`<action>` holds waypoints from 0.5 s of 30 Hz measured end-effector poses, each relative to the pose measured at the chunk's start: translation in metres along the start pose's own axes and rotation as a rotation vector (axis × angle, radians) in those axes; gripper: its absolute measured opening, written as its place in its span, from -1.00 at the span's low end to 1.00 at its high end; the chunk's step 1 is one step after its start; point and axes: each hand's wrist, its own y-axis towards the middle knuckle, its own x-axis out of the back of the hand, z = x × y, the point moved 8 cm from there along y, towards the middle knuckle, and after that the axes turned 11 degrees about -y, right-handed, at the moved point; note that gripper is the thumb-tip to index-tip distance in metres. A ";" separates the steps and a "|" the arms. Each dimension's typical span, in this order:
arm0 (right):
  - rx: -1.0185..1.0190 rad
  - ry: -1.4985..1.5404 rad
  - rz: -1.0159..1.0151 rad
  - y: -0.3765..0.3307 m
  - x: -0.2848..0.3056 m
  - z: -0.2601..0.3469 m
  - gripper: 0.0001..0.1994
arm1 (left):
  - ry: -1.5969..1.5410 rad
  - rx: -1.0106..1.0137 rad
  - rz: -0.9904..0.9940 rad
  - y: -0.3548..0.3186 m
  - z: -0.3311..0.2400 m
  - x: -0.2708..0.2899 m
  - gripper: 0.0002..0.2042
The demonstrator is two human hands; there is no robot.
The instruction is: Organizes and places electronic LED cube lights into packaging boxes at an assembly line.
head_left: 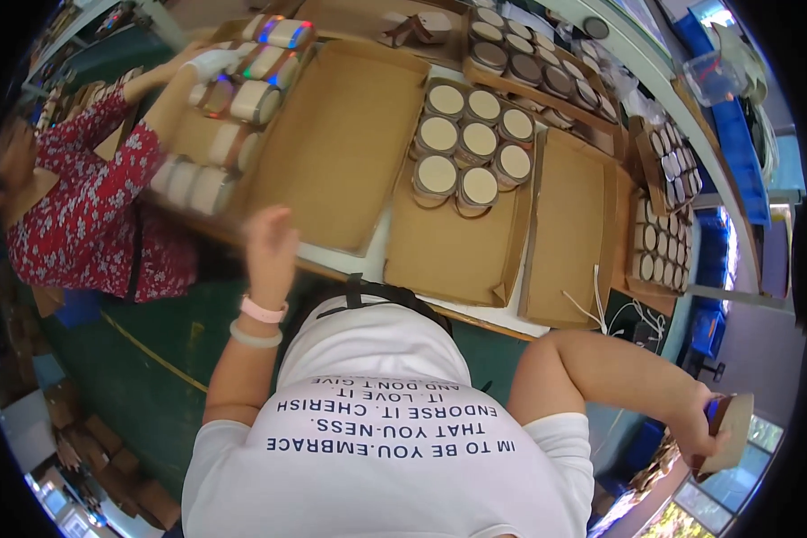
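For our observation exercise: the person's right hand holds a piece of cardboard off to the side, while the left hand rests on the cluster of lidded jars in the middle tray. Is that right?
Not quite. In the head view the right hand does hold a cardboard piece, but the left hand is at the near edge of an empty cardboard tray, apart from the lidded jars.

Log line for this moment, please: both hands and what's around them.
left hand: empty, open, raised at flat brown cardboard tray | right hand: out right, holding tan cardboard piece | round cream-lidded jars: grouped mid-table

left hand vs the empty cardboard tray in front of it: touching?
Cannot tell. In the head view the left hand overlaps the near edge of the empty cardboard tray, but it is blurred and no contact or gap shows plainly.
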 end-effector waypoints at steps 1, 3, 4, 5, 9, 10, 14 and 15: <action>-0.079 0.125 -0.008 -0.014 -0.006 0.000 -0.70 | -0.060 0.047 0.020 0.001 0.005 -0.012 -0.69; -0.023 0.012 0.232 -0.015 -0.002 -0.018 -0.72 | -0.216 0.223 0.108 0.001 0.011 -0.042 -0.67; -0.244 -0.208 0.606 -0.142 -0.035 0.014 -0.61 | -0.110 0.133 0.220 0.009 -0.004 -0.074 -0.67; -0.505 -0.396 0.984 -0.254 -0.054 0.002 -0.49 | -0.011 0.038 0.286 0.009 -0.017 -0.088 -0.66; -0.440 -0.253 2.213 -0.401 0.048 -0.044 -0.16 | 0.416 -0.149 0.376 0.010 -0.043 -0.088 -0.63; -0.457 -0.315 2.350 -0.410 0.083 -0.056 -0.15 | 0.426 -0.127 0.349 0.011 -0.039 -0.077 -0.62; -0.076 -0.910 2.874 -0.394 0.156 -0.129 -0.22 | 0.426 0.037 0.192 -0.002 -0.005 -0.025 -0.62; -0.080 -0.890 2.882 -0.394 0.168 -0.143 -0.22 | 0.415 0.109 0.122 -0.010 0.002 -0.016 -0.62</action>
